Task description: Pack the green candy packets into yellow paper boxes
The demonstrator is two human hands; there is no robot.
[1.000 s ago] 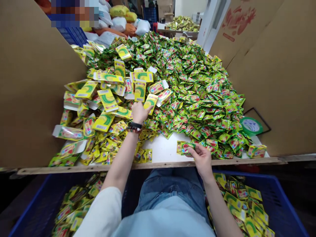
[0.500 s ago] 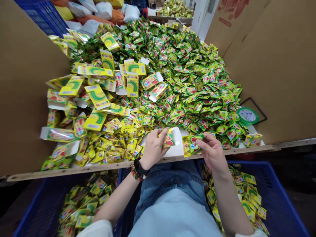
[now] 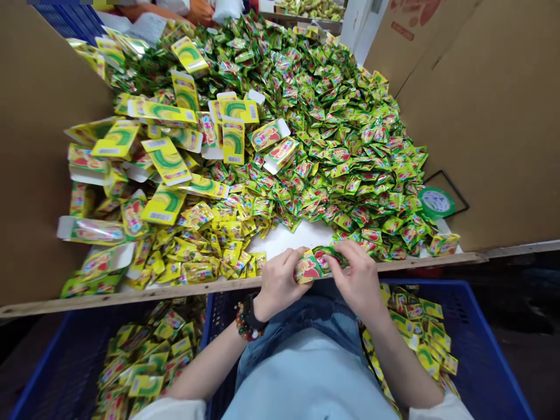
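Observation:
My left hand [image 3: 279, 281] is closed around a small yellow-and-green carton [image 3: 308, 268] just over the table's front edge. From the right, my right hand [image 3: 361, 281] pinches a shiny green sachet [image 3: 326, 258] against the carton's right end. How far the sachet sits inside the carton is hidden by the fingers. Behind both hands rises a big heap of green sachets [image 3: 332, 140]. Smaller yellow packets [image 3: 188, 251] lie to the left of my left hand, below a pile of yellow cartons [image 3: 167, 160], several with white end flaps standing out.
Cardboard walls [image 3: 481, 116] flank the table, whose wooden front edge [image 3: 175, 293] runs before me. Below stand a left blue crate [image 3: 56, 361] and a right blue crate [image 3: 481, 338], both holding filled-looking cartons. A green tape roll [image 3: 436, 202] leans at the right.
My right hand has moved left, bringing the green sachet to the carton's end. The carton has dropped slightly toward me in my left hand. The view has shifted a little.

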